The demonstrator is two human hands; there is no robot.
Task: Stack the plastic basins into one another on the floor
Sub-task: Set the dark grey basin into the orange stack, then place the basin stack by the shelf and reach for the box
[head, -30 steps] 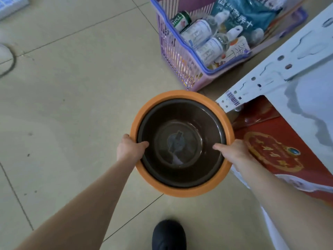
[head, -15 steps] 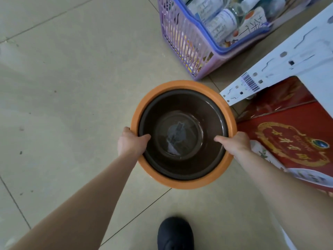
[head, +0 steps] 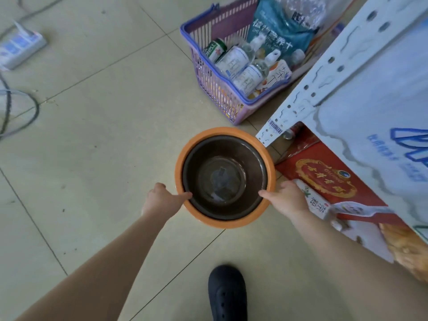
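Note:
A dark brown basin sits nested inside an orange basin, of which only the rim shows. The pair is over the tiled floor, in the middle of the head view. My left hand grips the near left rim, thumb hooked inside the brown basin. My right hand grips the near right rim the same way. Whether the stack rests on the floor or hangs just above it I cannot tell.
A purple shopping basket full of bottles stands beyond the basins. A white metal shelf runs along the right, with red boxes under it. My black shoe is near. A power strip and cables lie far left.
The view has pulled back and tilted up, so the basket, power strip and cables show. The basins look smaller and farther from me. Both hands keep their grip on the rim.

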